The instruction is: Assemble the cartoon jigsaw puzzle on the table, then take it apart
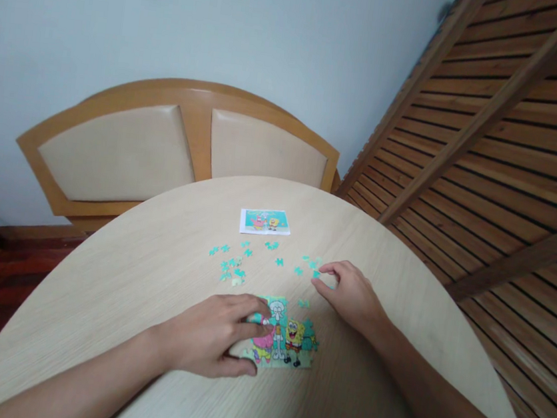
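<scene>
A partly assembled jigsaw puzzle (292, 357) with cartoon figures lies on the table in front of me. My left hand (217, 333) rests over its left side, fingers spread and touching it, so part of the pink figure is hidden. Beyond the puzzle's upper right, my right hand (347, 290) has thumb and forefinger at either side of a small teal puzzle piece (316, 274). Other loose pieces (298, 271) lie close to those fingertips. A single piece (303, 303) sits just above the assembled part.
More loose teal pieces (224, 266) are scattered beyond my left hand. Farther back lies a picture card (265, 221) with similar characters. The round wooden table (152, 255) stands before a padded bench back (124, 154), with a slatted wooden panel (507, 141) on the right.
</scene>
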### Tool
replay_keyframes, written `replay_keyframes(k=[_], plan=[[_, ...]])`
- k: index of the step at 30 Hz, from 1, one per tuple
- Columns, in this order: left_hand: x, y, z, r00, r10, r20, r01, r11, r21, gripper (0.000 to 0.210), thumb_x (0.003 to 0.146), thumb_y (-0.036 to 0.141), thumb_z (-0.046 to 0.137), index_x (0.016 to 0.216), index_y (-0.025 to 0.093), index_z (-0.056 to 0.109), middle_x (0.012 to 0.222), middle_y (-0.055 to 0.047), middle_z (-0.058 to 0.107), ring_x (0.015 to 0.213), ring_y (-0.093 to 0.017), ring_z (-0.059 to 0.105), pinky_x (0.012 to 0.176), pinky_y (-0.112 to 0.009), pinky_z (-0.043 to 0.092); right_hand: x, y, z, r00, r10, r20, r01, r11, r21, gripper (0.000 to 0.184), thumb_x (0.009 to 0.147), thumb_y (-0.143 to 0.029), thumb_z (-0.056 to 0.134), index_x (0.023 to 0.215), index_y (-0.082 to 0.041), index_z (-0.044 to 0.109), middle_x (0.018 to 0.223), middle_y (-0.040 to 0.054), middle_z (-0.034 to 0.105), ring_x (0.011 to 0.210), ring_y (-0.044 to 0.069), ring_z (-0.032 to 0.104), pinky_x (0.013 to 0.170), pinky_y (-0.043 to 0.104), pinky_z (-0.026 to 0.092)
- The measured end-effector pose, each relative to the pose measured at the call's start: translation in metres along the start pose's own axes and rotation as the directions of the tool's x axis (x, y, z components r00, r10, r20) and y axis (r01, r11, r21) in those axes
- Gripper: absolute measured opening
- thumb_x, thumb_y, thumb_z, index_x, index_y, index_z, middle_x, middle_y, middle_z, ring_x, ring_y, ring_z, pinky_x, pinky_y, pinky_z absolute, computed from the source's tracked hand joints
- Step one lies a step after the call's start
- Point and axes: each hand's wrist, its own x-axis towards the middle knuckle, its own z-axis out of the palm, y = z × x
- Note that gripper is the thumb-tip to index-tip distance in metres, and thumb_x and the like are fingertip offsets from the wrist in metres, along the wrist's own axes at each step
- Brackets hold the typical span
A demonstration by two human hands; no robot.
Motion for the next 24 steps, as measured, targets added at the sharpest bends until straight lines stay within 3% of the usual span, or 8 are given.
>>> replay_keyframes(k=[9,24], plan=[[-0.0002,0.0004,0.0006,1.000,-0.013,0.026,0.013,1.000,0.006,0.050,0.092,0.051,0.063,0.130,0.019,0.060,0.128,-0.015,0.059,0.120,-0.031,0.058,0.102,-0.046,0.052,0.0022,0.0069,0.0034,0.997,-0.001,0.079,-0.008,0.993,0.114,0.020,0.077,-0.030,0.069,0.094,-0.022,0.072,0.106,0.0083,0.068,0.100,0.026,0.064,0.087,0.039,0.048],[-0.0009,-0.0006,0.0013,1.000,0.001,-0.007,-0.001,1.000,-0.001,0.048,0.093,0.050,0.062,0.130,0.020,0.060,0.126,-0.014,0.060,0.117,-0.030,0.060,0.100,-0.046,0.053,0.0023,-0.0009,-0.0032,0.998,0.021,0.064,-0.023,0.999,0.032,0.020,0.077,-0.019,0.065,0.095,-0.023,0.071,0.112,0.0073,0.066,0.111,0.028,0.059,0.095,0.046,0.041]])
